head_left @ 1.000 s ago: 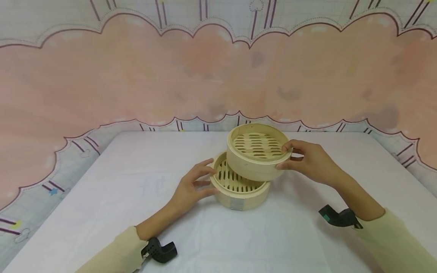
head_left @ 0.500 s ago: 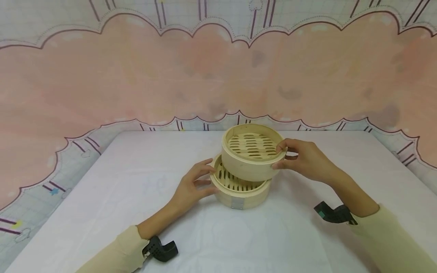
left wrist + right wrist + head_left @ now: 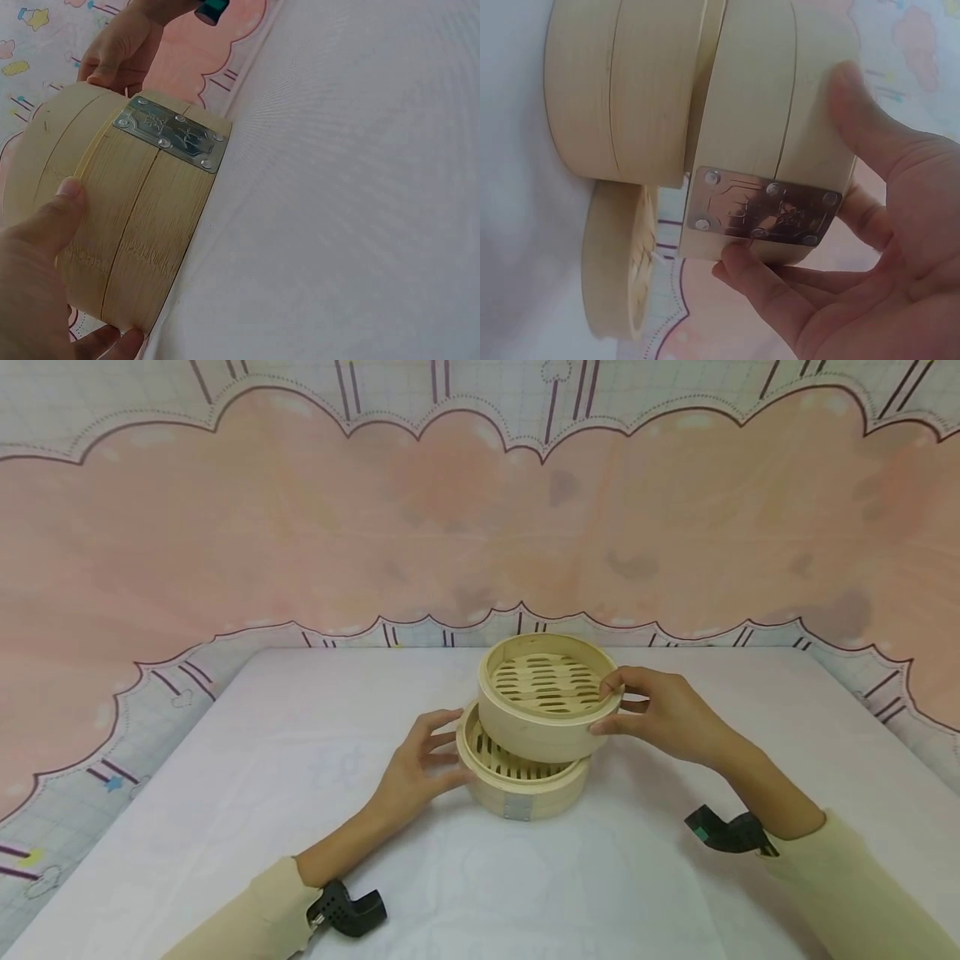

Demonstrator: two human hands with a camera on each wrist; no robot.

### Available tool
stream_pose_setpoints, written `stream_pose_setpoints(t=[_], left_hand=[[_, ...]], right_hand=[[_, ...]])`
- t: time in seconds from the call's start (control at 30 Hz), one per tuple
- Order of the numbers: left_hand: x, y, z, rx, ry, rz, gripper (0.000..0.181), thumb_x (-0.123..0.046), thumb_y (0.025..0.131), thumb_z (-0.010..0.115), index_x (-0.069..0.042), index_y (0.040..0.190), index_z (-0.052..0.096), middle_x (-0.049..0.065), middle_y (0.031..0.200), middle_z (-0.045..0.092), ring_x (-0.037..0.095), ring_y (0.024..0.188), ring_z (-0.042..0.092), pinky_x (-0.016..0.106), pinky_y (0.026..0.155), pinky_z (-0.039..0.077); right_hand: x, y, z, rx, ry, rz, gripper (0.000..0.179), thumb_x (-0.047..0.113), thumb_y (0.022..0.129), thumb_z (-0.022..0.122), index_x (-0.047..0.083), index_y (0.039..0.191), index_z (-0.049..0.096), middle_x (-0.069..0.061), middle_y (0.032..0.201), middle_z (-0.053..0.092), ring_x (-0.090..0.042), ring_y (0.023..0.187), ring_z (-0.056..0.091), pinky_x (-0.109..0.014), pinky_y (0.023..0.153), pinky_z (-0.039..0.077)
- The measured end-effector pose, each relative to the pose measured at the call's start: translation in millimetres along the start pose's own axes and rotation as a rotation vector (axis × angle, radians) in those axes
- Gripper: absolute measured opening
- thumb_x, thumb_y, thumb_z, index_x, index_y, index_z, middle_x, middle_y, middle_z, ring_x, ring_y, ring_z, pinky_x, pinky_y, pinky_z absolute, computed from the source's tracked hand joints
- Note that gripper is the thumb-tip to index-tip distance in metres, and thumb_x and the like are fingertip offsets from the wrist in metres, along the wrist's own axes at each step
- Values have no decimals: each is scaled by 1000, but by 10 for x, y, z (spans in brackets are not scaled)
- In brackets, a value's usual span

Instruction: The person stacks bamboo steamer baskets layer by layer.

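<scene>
Toward the back of the table, my right hand [image 3: 667, 714] grips the right side of an upper bamboo steamer basket [image 3: 543, 731], with fingers at its rim and the thumb low on its wall. This basket sits tilted and off-centre over a lower steamer basket [image 3: 487, 781], shifted toward the back. A narrow wedge-shaped gap shows between them in the right wrist view. My left hand [image 3: 416, 768] holds the left side of the lower basket, which stands on the table. Slats show inside both baskets. Riveted metal plates [image 3: 174, 133] join their walls; one plate [image 3: 763, 208] is by my right fingers.
A third round bamboo piece [image 3: 609, 259], perhaps a lid, stands behind the baskets in the right wrist view; the head view hides it. White cloth [image 3: 360, 693] covers the table. A printed curtain [image 3: 337, 527] hangs behind. Each wrist wears a black camera [image 3: 348, 910].
My right hand has carried the upper basket leftward, further over the lower one. My left hand has kept its place on the lower basket.
</scene>
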State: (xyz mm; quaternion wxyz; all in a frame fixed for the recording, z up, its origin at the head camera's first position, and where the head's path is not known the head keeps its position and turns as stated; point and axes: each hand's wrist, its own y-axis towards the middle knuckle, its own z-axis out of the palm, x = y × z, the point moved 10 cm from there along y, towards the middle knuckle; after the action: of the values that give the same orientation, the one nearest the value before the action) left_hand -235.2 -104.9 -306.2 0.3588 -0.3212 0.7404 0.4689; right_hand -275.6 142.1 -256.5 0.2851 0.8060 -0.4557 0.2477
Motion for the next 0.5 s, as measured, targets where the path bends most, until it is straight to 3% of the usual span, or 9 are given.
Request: stream_pose_setpoints(t=[0.23, 0.5], left_hand=[[-28, 1, -5, -9, 7, 36, 76, 11, 76, 74, 7, 138, 30, 27, 140, 38, 44, 123, 45, 58, 94, 44], [-117, -3, -23, -35, 57, 99, 76, 13, 73, 75, 6, 136, 33, 29, 137, 44, 44, 123, 45, 60, 92, 45]], right_hand=[[41, -11, 33, -7, 21, -56, 36, 24, 74, 83, 8, 95, 60, -5, 104, 61, -22, 105, 59, -35, 88, 53], [62, -23, 80, 8, 10, -53, 37, 28, 74, 83, 9, 97, 60, -4, 104, 61, -22, 106, 59, -36, 88, 53]])
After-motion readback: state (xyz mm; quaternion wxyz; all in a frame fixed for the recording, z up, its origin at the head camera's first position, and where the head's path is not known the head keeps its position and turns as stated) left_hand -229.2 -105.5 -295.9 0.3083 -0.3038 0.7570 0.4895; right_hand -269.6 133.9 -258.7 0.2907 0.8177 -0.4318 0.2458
